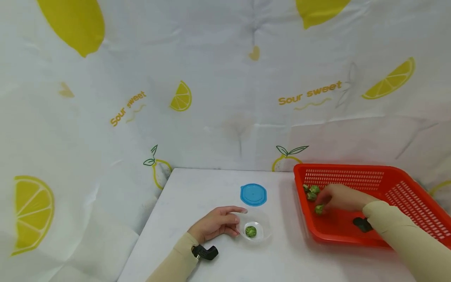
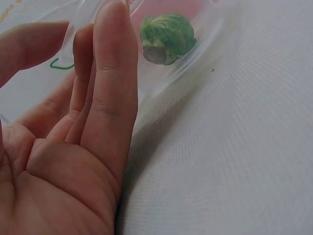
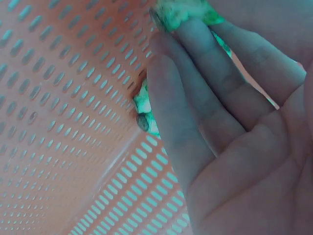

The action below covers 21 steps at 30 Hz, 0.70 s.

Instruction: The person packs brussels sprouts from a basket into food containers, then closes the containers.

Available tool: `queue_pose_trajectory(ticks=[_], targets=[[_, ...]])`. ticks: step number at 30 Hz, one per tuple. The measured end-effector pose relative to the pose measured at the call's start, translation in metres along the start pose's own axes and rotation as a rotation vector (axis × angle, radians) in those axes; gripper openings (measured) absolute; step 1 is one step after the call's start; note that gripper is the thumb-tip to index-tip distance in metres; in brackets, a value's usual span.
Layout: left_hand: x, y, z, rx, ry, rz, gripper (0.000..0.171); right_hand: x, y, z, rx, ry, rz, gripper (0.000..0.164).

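Observation:
A clear plastic cup (image 1: 262, 234) stands on the white table with one Brussels sprout (image 1: 251, 231) inside. My left hand (image 1: 219, 223) holds the cup's left side between thumb and fingers. In the left wrist view that sprout (image 2: 167, 39) shows through the clear wall beside my fingers. Over at the right, my right hand (image 1: 340, 197) reaches into a red plastic basket (image 1: 352, 237) and pinches a Brussels sprout (image 1: 319, 209). The right wrist view has this sprout (image 3: 183, 13) at my fingertips. More sprouts (image 1: 311, 192) lie along the basket's left wall.
A round blue lid (image 1: 253, 194) lies flat on the table (image 1: 208, 188) behind the cup. The basket takes up the table's right side, its perforated walls standing upright. A white cloth (image 1: 225, 129) printed with lemons hangs at the back and left.

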<state>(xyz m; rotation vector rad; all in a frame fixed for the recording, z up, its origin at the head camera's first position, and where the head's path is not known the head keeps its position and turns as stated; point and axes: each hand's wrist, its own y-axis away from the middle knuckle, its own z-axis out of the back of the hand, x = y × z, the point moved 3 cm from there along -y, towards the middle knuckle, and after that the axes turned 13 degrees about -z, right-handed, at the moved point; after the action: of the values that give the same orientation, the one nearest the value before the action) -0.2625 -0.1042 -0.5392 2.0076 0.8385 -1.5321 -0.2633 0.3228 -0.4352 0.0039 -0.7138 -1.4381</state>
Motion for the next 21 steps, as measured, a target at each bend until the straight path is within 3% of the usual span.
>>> queue_pose_trajectory(ticks=[10, 21], targets=[[0.001, -0.002, 0.001, 0.002, 0.003, 0.007, 0.048, -0.008, 0.022, 0.021, -0.054, -0.006, -0.024, 0.026], [-0.002, -0.001, -0.002, -0.005, 0.009, 0.007, 0.049, 0.003, 0.043, 0.042, -0.097, 0.023, -0.008, 0.036]])
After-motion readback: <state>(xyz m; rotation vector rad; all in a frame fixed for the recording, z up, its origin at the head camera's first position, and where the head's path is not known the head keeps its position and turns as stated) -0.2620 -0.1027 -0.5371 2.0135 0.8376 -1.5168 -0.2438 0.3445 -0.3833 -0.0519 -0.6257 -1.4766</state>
